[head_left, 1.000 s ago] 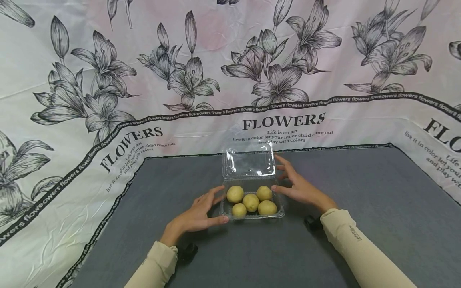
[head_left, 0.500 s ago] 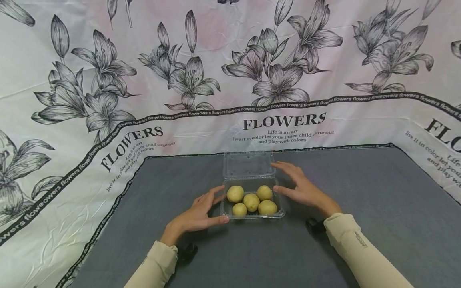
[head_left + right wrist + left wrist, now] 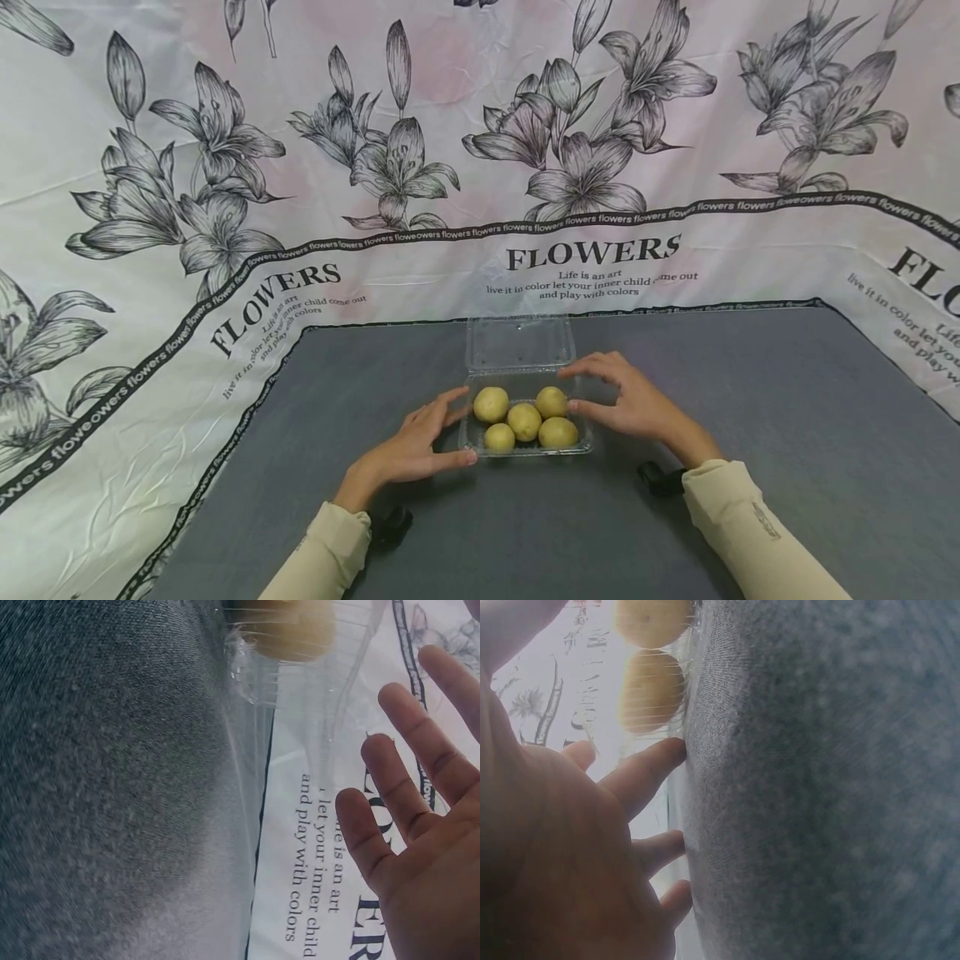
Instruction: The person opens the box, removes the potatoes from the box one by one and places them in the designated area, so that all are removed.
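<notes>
A clear plastic box point(image 3: 525, 451) stands on the grey table with its transparent lid point(image 3: 519, 343) laid back behind it. Several yellow round fruits or potatoes point(image 3: 524, 422) lie inside. At the box's left side is the left hand point(image 3: 408, 450), fingers spread, thumb by the front left corner. The right hand point(image 3: 637, 402) is at the right side, fingers extended near the box's back right corner and thumb near the right rim. In the left wrist view, the left hand point(image 3: 577, 840) has its fingertips down by the cloth; the right wrist view shows the right hand point(image 3: 427, 817) with fingers apart, holding nothing.
A grey cloth point(image 3: 480, 533) covers the table. Behind it and to both sides hangs a white sheet point(image 3: 420, 279) printed with flowers and lettering. A dark band or strap sits at each wrist, below the hands.
The lid has tipped back from upright to lying nearly flat. The right hand has left the lid and moved down toward the box's right side. The left hand has stayed in place.
</notes>
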Demonstrator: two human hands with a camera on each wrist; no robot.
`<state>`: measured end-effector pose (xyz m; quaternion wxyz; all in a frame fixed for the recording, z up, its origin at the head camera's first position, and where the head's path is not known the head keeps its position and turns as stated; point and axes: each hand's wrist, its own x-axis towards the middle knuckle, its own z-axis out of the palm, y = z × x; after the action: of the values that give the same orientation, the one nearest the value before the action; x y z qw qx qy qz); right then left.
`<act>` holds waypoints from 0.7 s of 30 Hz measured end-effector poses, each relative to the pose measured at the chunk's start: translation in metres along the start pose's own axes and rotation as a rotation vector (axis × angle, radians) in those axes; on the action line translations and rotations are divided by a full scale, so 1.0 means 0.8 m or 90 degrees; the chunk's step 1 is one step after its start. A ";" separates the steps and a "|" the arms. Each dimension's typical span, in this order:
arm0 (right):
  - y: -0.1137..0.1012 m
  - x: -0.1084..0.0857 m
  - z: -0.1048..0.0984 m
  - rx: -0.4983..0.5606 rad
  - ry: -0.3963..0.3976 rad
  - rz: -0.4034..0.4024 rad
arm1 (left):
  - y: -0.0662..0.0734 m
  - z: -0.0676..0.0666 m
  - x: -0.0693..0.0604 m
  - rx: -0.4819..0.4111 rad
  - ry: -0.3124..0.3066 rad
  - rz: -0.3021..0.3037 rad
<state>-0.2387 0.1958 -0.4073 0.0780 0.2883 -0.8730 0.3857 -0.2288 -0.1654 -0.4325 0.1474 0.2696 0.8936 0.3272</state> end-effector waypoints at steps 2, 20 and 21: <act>-0.002 -0.001 0.000 0.000 -0.004 -0.001 | 0.000 0.000 0.000 -0.001 -0.001 -0.002; -0.015 -0.003 0.006 0.034 -0.084 -0.043 | 0.001 0.000 0.000 -0.003 0.005 0.007; -0.015 -0.003 0.006 0.036 -0.088 -0.043 | 0.001 0.000 0.000 -0.004 0.004 0.006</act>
<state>-0.2294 0.1870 -0.4042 0.0221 0.3455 -0.8550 0.3862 -0.2281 -0.1647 -0.4321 0.1435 0.2726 0.8917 0.3315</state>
